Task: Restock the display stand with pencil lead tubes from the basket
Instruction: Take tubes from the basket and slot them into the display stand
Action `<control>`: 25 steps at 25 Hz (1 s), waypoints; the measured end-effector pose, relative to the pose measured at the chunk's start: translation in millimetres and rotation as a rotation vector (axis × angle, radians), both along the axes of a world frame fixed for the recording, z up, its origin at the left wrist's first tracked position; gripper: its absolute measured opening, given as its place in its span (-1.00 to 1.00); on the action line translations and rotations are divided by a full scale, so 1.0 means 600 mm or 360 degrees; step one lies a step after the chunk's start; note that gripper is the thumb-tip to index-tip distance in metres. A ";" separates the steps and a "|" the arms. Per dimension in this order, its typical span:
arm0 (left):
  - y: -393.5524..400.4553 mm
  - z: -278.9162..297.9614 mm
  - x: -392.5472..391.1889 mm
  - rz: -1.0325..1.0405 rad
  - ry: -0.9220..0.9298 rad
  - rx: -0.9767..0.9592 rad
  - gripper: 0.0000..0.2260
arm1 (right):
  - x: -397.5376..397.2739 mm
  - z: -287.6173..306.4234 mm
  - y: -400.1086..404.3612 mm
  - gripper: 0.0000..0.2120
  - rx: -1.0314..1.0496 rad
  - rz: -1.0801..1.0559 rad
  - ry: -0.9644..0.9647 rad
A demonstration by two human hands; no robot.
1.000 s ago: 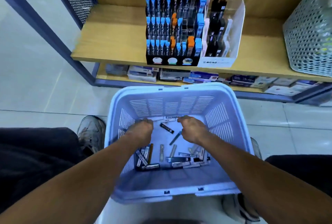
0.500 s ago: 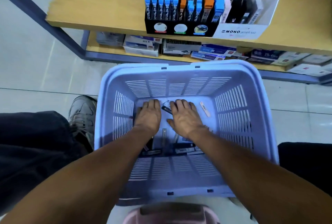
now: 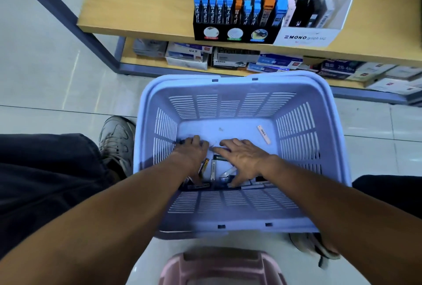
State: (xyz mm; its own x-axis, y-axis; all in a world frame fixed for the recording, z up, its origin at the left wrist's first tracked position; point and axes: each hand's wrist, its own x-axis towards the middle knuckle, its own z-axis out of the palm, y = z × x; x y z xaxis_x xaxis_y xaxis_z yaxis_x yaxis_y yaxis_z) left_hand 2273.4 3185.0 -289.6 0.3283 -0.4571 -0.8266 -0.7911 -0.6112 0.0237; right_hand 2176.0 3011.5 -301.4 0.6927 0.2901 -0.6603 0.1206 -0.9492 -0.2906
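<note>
The lilac slatted basket (image 3: 328, 138) stands on the floor in front of me, and both my hands are down inside it. Several pencil lead tubes (image 3: 213, 169) lie heaped on its floor near my wrists. My left hand (image 3: 191, 152) has its fingers curled over a dark tube (image 3: 180, 141) whose end pokes out to the left. My right hand (image 3: 242, 156) lies flat with its fingers spread, pressing on the heap. One pale tube (image 3: 263, 134) lies alone at the far right of the basket floor. The black display stand (image 3: 233, 33) sits on the wooden shelf above.
A white MONO box (image 3: 306, 38) stands right of the stand on the wooden shelf (image 3: 141, 10). Boxed stock fills the low shelf (image 3: 187, 56) behind the basket. A pink stool (image 3: 222, 266) is under me. My shoe (image 3: 116, 138) rests left of the basket.
Both hands have drawn back toward me across the basket floor, dragging tubes along. My left fingers went from flat to curled. The view has tilted further down.
</note>
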 end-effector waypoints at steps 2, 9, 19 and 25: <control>0.012 -0.002 -0.022 -0.0122 -0.0080 0.0100 0.12 | -0.017 -0.005 -0.002 0.25 -0.0121 0.0107 0.0032; 0.006 -0.019 -0.044 -0.0052 -0.0257 -0.0023 -0.05 | -0.026 -0.015 0.001 0.19 -0.0220 0.0124 -0.0128; -0.018 -0.024 -0.030 0.0288 -0.0155 -0.0242 -0.12 | -0.008 -0.011 0.027 0.11 -0.0197 -0.0204 -0.0293; -0.013 -0.043 -0.060 0.0367 -0.0271 -0.0250 -0.28 | -0.001 -0.021 0.032 -0.24 -0.0255 -0.0203 -0.0350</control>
State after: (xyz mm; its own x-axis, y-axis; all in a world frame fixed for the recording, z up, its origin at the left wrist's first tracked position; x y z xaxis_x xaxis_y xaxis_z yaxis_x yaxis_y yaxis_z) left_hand 2237.6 3177.2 -315.4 0.5654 -0.4722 -0.6763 -0.6330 -0.7741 0.0113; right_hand 2175.5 3030.7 -313.8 0.8482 0.0960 -0.5208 0.0410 -0.9924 -0.1161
